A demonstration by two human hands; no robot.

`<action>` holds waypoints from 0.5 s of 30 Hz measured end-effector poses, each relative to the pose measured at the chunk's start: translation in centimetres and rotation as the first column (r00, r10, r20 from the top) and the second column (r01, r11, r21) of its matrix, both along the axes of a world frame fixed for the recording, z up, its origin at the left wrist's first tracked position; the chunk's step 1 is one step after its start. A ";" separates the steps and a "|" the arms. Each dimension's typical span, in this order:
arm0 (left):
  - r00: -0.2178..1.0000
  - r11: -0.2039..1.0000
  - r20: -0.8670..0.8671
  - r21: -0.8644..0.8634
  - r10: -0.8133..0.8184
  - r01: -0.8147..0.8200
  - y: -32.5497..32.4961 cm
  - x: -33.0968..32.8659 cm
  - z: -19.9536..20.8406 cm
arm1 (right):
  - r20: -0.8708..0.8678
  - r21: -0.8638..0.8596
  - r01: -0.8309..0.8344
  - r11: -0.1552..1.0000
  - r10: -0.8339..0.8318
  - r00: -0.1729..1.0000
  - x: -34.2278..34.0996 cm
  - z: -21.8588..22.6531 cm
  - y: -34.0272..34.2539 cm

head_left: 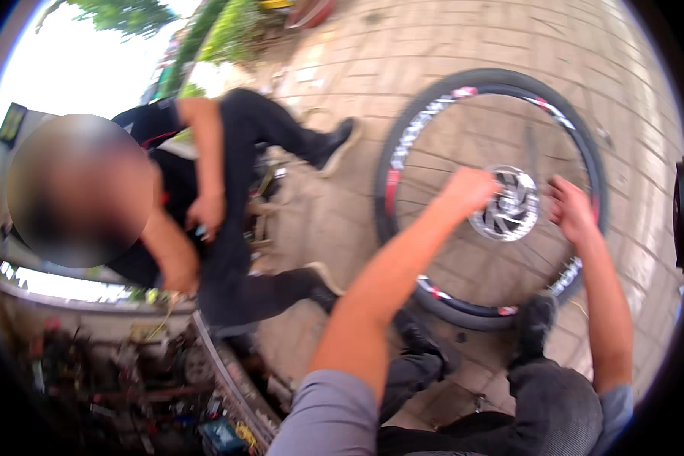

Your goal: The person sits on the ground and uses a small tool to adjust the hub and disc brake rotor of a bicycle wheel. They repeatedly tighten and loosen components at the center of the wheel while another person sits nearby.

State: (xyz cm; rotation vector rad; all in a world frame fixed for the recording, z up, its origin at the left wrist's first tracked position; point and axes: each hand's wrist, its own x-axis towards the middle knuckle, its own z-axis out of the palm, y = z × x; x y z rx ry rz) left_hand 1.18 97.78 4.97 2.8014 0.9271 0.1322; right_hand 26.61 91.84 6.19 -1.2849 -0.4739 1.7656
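Both hands, L [467, 190] fisted, R [571, 209] open, at bike wheel [490, 197] hub; nothing gripped.

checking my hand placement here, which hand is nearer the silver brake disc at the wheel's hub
Left. The left hand sits right at the left edge of the silver brake disc, seemingly touching it. The right hand is to the disc's right, over the spokes, with a small gap between.

bare paving [463, 53] lies open beyond the wheel [490, 197]; a seated person [220, 205] and cluttered tool tray [228, 380] crowd the left.
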 end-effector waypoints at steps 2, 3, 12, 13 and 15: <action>0.991 0.998 -0.119 0.043 0.058 -0.053 0.5 0.9 2.4 | 0.066 0.042 -0.221 0.974 0.218 0.974 -1.1 2.3 -1.2; 0.989 0.993 -0.096 0.016 0.114 -0.113 0.2 0.1 2.5 | 0.017 0.038 -0.443 0.896 0.443 0.896 -2.1 2.1 -1.4; 0.963 0.963 -0.047 -0.007 0.267 -0.268 -1.1 -3.0 -1.2 | -0.112 -0.122 -0.329 0.937 0.316 0.942 -8.3 0.8 -5.6; 0.964 0.966 -0.058 -0.019 0.258 -0.259 -1.0 -2.0 -0.6 | -0.118 -0.131 -0.263 0.956 0.248 0.962 -7.5 0.4 -5.7; 0.952 0.970 -0.189 0.011 0.240 -0.242 -0.1 -0.9 1.2 | -0.185 -0.124 -0.145 0.982 0.120 0.975 -6.8 0.0 -5.3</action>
